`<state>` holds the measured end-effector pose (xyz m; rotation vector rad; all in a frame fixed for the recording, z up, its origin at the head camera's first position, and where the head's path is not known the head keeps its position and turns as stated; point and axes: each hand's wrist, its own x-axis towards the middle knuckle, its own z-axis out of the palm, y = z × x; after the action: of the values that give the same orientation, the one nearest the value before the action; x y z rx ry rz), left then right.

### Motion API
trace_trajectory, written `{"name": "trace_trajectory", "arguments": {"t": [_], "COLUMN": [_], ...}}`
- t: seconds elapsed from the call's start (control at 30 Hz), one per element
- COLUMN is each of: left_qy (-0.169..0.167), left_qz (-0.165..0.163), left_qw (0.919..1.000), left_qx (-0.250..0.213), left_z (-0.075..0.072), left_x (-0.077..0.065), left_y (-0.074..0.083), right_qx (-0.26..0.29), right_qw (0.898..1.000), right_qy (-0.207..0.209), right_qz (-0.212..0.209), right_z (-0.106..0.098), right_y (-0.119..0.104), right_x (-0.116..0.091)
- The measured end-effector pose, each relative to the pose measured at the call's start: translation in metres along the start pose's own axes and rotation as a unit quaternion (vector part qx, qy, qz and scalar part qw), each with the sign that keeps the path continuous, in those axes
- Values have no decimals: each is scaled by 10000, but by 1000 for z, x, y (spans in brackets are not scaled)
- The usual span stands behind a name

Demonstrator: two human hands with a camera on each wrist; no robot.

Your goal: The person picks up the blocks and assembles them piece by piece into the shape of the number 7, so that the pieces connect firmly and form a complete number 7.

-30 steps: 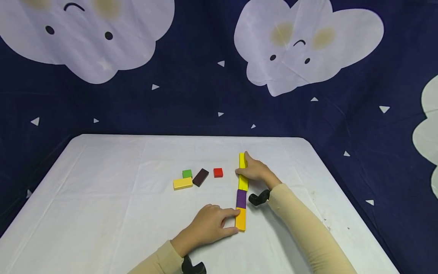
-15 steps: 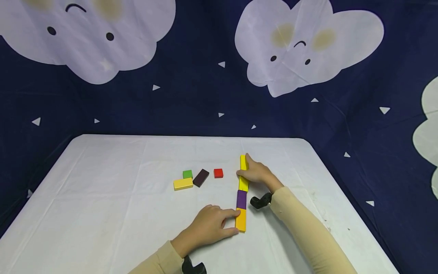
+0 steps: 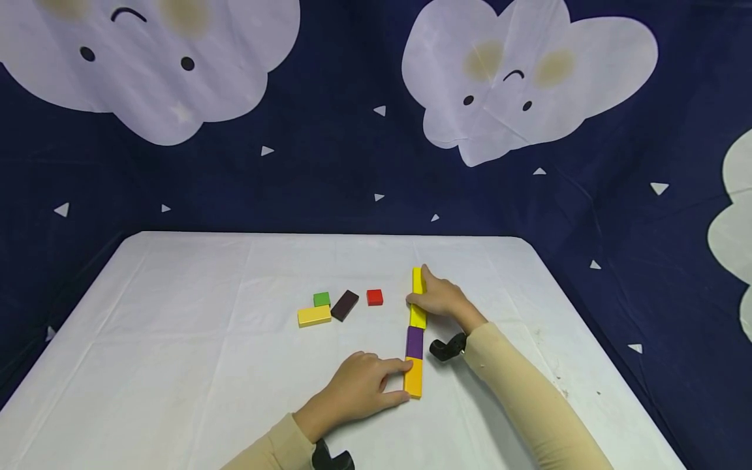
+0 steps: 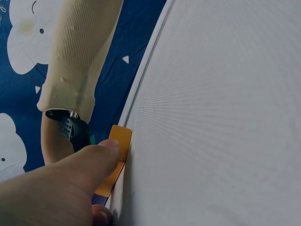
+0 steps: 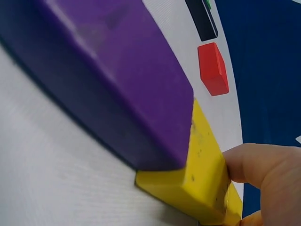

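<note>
On the white table a straight row of wooden blocks runs away from me. At its near end lies an orange block; my left hand holds it between thumb and index finger. Beyond it, touching, comes a purple block. Yellow makes up the far part of the row; a seam in the right wrist view suggests two yellow blocks end to end. My right hand grips this far part, thumb on its left side and a finger near the far end. Those fingers partly hide the yellow.
Left of the row lie a red block, a dark brown block, a green block and a yellow-gold block. A dark blue cloth with clouds hangs behind the table.
My right hand and the yellow far part have shifted very slightly toward me and to the right. The left hand and the loose blocks look unchanged.
</note>
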<state>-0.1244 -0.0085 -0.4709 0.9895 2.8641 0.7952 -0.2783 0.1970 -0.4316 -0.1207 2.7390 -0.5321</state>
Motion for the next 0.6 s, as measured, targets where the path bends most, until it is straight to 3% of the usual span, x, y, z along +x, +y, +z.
{"name": "trace_trajectory", "arguments": {"t": [0.6], "left_qy": [-5], "left_qz": [-17], "left_qw": [10000], "left_qx": [-47], "left_z": [0], "left_x": [-1], "left_y": [0], "right_qx": [-287], "right_qw": [9995], "right_qy": [94], "right_qz": [-65], "right_z": [-1], "right_y": [0], "right_x": [1]}}
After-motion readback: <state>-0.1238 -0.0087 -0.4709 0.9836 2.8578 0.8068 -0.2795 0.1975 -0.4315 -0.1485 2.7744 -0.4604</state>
